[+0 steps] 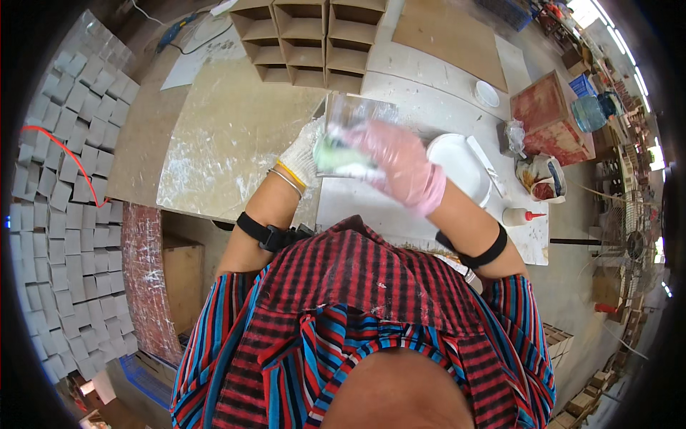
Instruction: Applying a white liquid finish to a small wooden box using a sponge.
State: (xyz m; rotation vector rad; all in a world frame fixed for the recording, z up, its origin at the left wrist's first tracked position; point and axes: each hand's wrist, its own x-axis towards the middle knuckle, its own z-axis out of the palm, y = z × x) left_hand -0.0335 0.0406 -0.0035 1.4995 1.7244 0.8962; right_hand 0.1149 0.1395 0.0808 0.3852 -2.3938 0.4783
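In a pink rubber glove, my right hand (400, 161) is closed on a pale green and white wad (334, 154), perhaps a cloth or sponge; motion smears both. The wad lies over a flat, smeared, greyish-brown board or open box (361, 109) in front of me. My left hand (303, 151) wears a white knit glove with a yellow cuff and is at the left side of that piece. Its fingers are hidden behind the wad and blur, so their grip does not show. A round white plate (444, 159) is just right of my right hand.
A brown compartment rack (304, 51) stands at the table's far side. On the right are a white scraper (486, 166), a red-tipped squeeze bottle (520, 216), a small white bowl (486, 93), a plastic bag (542, 179) and a red box (550, 118). Stacked white boxes (68, 214) fill the left.
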